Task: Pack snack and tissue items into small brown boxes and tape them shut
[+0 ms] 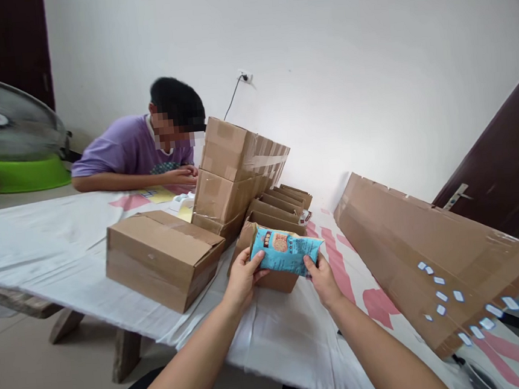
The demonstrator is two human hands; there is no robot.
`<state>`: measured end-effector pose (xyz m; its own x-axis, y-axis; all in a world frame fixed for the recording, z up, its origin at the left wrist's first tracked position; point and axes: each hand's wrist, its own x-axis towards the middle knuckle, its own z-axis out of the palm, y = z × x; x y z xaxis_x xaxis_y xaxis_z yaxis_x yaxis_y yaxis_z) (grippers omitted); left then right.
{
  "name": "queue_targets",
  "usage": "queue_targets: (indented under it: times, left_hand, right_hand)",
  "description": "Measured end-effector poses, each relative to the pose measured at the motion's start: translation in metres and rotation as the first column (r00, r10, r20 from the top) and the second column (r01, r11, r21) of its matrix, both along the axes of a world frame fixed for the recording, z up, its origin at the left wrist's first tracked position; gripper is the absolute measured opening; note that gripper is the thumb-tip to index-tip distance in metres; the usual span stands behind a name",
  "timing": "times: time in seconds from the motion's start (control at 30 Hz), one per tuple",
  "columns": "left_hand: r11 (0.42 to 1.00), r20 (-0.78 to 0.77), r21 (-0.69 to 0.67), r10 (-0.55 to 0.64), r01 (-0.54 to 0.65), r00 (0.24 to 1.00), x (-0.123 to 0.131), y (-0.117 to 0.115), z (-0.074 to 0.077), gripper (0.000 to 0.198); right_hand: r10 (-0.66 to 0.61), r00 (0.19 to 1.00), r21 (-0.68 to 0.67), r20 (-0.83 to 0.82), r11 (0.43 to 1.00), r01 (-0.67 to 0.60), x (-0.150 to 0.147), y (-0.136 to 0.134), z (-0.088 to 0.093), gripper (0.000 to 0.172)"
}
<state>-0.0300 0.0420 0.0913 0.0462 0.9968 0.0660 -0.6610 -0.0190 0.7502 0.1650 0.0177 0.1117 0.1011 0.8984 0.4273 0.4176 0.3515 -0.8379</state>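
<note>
A blue snack packet (287,251) with a round biscuit picture is held up flat between my two hands. My left hand (245,275) pinches its left end, thumb on the front. My right hand (323,276) grips the lower right corner, thumb on the front too. Just behind the packet stands an open cardboard box (278,279), partly covered by it, at the near end of a row of open boxes (283,207). A closed cardboard box (165,254) lies to the left of my left hand.
Stacked boxes (228,170) line the middle of the cloth-covered table (65,254). A large cardboard sheet (428,252) with small stickers leans at the right. Across the table sits a person in purple (123,149); a fan (8,128) stands at the left.
</note>
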Motion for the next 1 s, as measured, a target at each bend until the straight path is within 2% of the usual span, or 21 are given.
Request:
queue_targets:
  times: [0.1, 0.2, 0.27, 0.3, 0.37, 0.4, 0.43, 0.47, 0.53, 0.57, 0.67, 0.73, 0.8, 0.87, 0.93, 1.0]
  left_hand:
    - [0.998, -0.111, 0.008, 0.057, -0.056, 0.992, -0.005, 0.002, 0.0, 0.051]
    - [0.988, -0.262, 0.017, 0.154, -0.155, 0.953, -0.013, 0.002, 0.0, 0.046]
    - [0.953, -0.394, 0.099, 0.301, -0.285, 0.868, -0.017, -0.002, 0.0, 0.046]
    - [0.912, -0.485, 0.205, 0.409, -0.354, 0.773, -0.018, -0.005, -0.001, 0.048]
    - [0.778, -0.622, 0.495, 0.629, -0.387, 0.466, -0.017, -0.012, -0.003, 0.053]
    - [0.705, -0.641, 0.623, 0.709, -0.34, 0.296, -0.015, -0.017, -0.005, 0.054]
    - [0.653, -0.637, 0.706, 0.755, -0.273, 0.157, -0.013, -0.021, -0.005, 0.053]
    - [0.632, -0.634, 0.744, 0.77, -0.215, 0.068, -0.01, -0.026, -0.005, 0.051]
    - [0.66, -0.665, 0.746, 0.746, -0.094, -0.035, -0.005, -0.036, -0.003, 0.038]
    - [0.708, -0.708, 0.706, 0.704, -0.017, -0.06, -0.003, -0.04, 0.0, 0.028]
    - [0.884, -0.887, 0.412, 0.444, 0.221, -0.125, 0.0, -0.049, 0.007, 0.015]
    - [0.932, -0.941, 0.21, 0.274, 0.294, -0.197, 0.0, -0.049, 0.007, 0.021]
    - [0.948, -0.945, 0.12, 0.2, 0.294, -0.258, -0.002, -0.043, 0.003, 0.028]
    - [0.962, -0.942, 0.103, 0.176, 0.254, -0.285, -0.006, -0.034, -0.003, 0.029]
    - [0.974, -0.941, 0.096, 0.156, 0.205, -0.299, -0.01, -0.023, -0.008, 0.028]
    - [0.982, -0.942, 0.1, 0.146, 0.162, -0.303, -0.013, -0.014, -0.011, 0.028]
  right_hand:
    - [-0.038, 0.999, 0.008, -0.006, 0.999, 0.038, -0.006, 0.0, -0.014, 0.049]
    - [-0.068, 0.998, 0.018, -0.004, 0.998, 0.068, -0.015, -0.006, -0.037, 0.05]
    - [-0.073, 0.997, 0.014, 0.007, 0.997, 0.073, -0.02, -0.009, -0.056, 0.049]
    - [-0.072, 0.997, 0.007, 0.013, 0.997, 0.072, -0.022, -0.011, -0.066, 0.05]
    - [-0.063, 0.998, -0.01, 0.019, 0.998, 0.063, -0.024, -0.014, -0.083, 0.051]
    - [-0.057, 0.998, -0.016, 0.017, 0.998, 0.057, -0.024, -0.015, -0.09, 0.051]
    - [-0.052, 0.999, -0.019, 0.013, 0.998, 0.053, -0.023, -0.016, -0.096, 0.052]
    - [-0.05, 0.999, -0.019, 0.008, 0.999, 0.05, -0.023, -0.017, -0.1, 0.052]
    - [-0.031, 0.999, -0.018, -0.009, 0.999, 0.031, -0.021, -0.017, -0.104, 0.054]
    - [-0.017, 1.0, -0.017, -0.025, 1.0, 0.016, -0.021, -0.017, -0.106, 0.055]
    - [0.04, 0.995, -0.027, -0.09, 0.999, -0.042, -0.018, -0.016, -0.109, 0.059]
    - [0.109, 0.986, -0.034, -0.13, 0.993, -0.114, -0.017, -0.016, -0.11, 0.061]
    - [0.221, 0.961, -0.041, -0.165, 0.972, -0.23, -0.018, -0.017, -0.111, 0.064]
    - [0.288, 0.944, -0.034, -0.158, 0.954, -0.297, -0.019, -0.019, -0.111, 0.066]
    - [0.259, 0.96, -0.024, -0.104, 0.965, -0.263, -0.021, -0.022, -0.11, 0.064]
    - [0.153, 0.987, -0.021, -0.041, 0.988, -0.154, -0.022, -0.024, -0.11, 0.06]
